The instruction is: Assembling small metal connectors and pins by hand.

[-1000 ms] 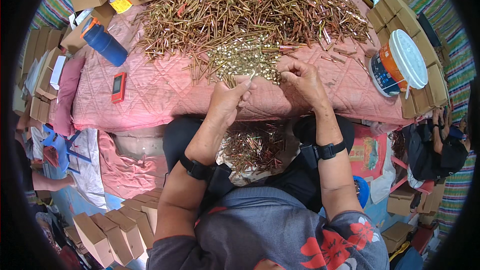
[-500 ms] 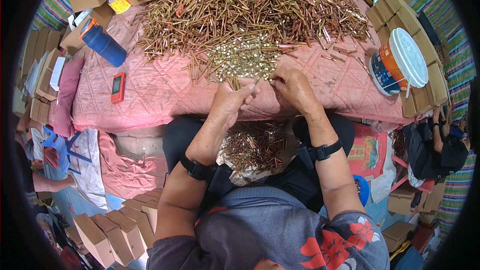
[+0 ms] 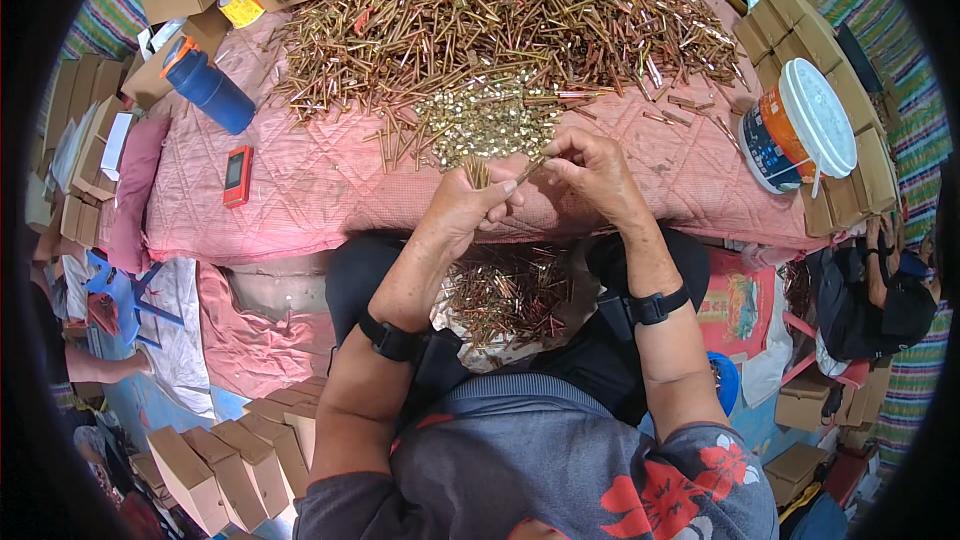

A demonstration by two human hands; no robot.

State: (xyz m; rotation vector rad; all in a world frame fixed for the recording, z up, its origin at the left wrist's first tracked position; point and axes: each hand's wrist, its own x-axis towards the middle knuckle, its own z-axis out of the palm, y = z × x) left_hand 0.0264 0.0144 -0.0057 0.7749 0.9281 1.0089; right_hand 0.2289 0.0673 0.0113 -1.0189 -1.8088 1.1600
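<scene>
The bench wears a pink quilted cover. On it there are a big heap of thin golden rods, a glittering patch, a blue bottle, a red device and a bucket.

My rods are brassy gold with coppery red among them, paler gold glinting nearest me. The quilt is pink, patterned in diamonds. My shirt is dark grey with red flowers; my wristbands are black. The flask is dark blue, orange on top; the gadget red; the bucket orange and dark blue under a whitish lid; the boxes brown.
</scene>
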